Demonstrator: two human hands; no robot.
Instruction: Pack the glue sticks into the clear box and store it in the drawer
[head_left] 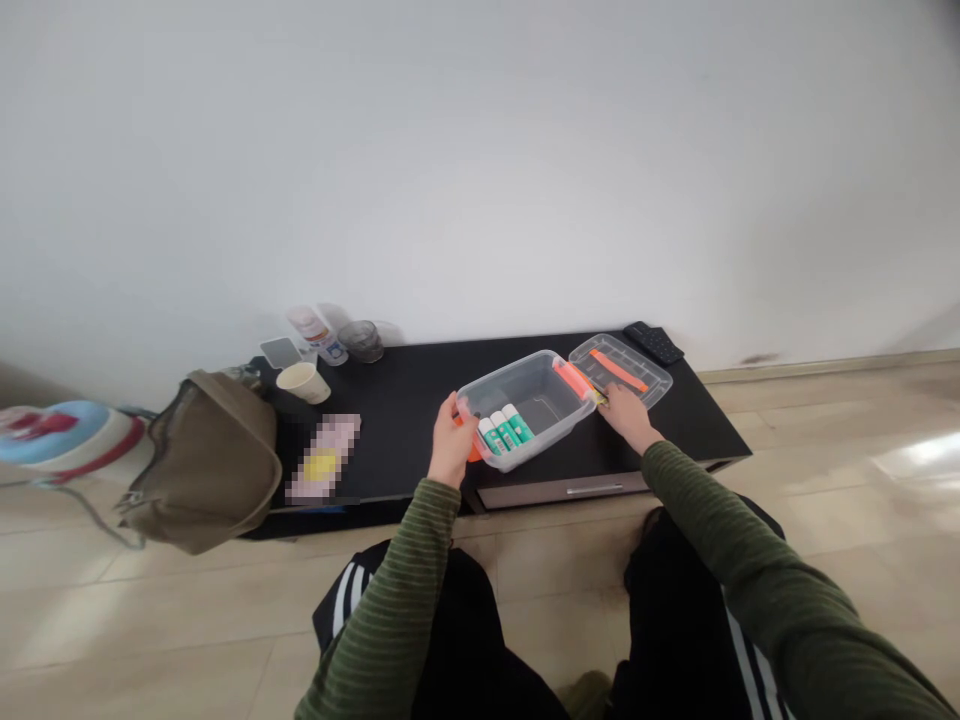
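A clear plastic storage box [536, 400] with orange end clips sits without its lid on the black cabinet. Several green-and-white tubes or sticks [505, 428] lie side by side at its left end. My left hand [452, 440] is closed on that end's rim, thumb over the edge. Beside the box's right end is my right hand [624, 412], fingers drawn together around a small, thin item with yellow and dark parts, too small to name. The clear lid [654, 384] lies flat behind that hand, with an orange strip [619, 370] across it.
On the black cabinet [420, 390] stand a paper cup [303, 382], a dark glass [361, 341] and a spray can [319, 335]. A brown bag [206, 460] rests at the left end, a black keypad device [654, 342] at the back right. A wall rises behind.
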